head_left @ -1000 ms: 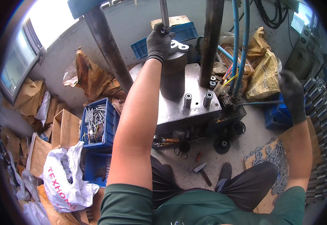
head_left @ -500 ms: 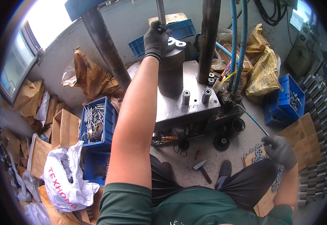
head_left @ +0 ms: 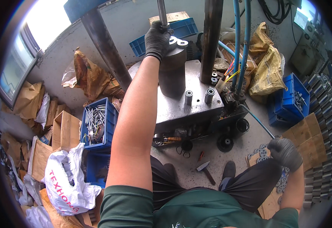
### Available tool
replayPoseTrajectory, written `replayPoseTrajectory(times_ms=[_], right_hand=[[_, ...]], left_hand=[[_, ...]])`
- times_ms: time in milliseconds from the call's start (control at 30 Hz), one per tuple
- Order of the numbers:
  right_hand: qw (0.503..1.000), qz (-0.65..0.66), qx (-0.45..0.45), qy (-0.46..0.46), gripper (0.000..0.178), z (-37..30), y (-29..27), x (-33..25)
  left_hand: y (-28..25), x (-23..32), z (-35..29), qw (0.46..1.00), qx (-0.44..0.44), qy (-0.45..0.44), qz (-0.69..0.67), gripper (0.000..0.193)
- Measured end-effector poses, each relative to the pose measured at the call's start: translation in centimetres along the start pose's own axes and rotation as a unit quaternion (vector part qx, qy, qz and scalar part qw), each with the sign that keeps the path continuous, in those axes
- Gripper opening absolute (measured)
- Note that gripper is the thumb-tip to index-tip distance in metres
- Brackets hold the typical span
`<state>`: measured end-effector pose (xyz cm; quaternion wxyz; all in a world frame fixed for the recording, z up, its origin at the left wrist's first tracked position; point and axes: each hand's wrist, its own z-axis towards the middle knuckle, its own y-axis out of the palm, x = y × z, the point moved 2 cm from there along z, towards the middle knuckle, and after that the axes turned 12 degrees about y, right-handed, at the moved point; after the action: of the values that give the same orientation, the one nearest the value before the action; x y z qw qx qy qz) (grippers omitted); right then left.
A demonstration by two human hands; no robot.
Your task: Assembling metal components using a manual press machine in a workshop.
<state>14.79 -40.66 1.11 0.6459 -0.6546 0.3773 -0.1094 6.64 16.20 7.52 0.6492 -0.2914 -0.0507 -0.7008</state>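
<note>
My left hand (head_left: 157, 41), in a dark glove, is closed round the lower end of an upright metal rod (head_left: 162, 11). What sits inside the grip is partly hidden. Under and beside it stands a thick dark metal cylinder (head_left: 172, 74), with pale ring-shaped parts (head_left: 182, 43) on top. The cylinder rests on a steel press table (head_left: 166, 108). Off to the right, my gloved right hand (head_left: 286, 154) wraps round the end of a thin lever (head_left: 259, 122) that slants down from the table's right side. Two short metal sleeves (head_left: 189, 97) stand on the table's front part.
Dark steel columns (head_left: 211, 38) and blue hoses (head_left: 246, 45) rise round the table. A hammer (head_left: 206, 173) lies on the floor near my feet. Blue crates (head_left: 114, 121) with metal rods and a white sack (head_left: 69, 186) are at left. Stacked metal parts (head_left: 325, 125) line the right.
My right hand and the lever's end have shifted very slightly right and down. My left hand keeps its grip at the rod; the whole view has moved a little.
</note>
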Motion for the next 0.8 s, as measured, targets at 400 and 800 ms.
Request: replayPoseTrajectory(times_ms=[400,800], right_hand=[[0.836,0.005,0.516,-0.186,0.010,14.3,-12.6,-3.8],[0.972,0.045,0.196,-0.123,0.033,5.5,-4.6,-0.8]], left_hand=[[0.4,-1.9,0.7,0.999,-0.040,-0.012,-0.004,0.033],[-0.2,-1.2,0.4,0.937,0.035,-0.125,-0.323,0.029]])
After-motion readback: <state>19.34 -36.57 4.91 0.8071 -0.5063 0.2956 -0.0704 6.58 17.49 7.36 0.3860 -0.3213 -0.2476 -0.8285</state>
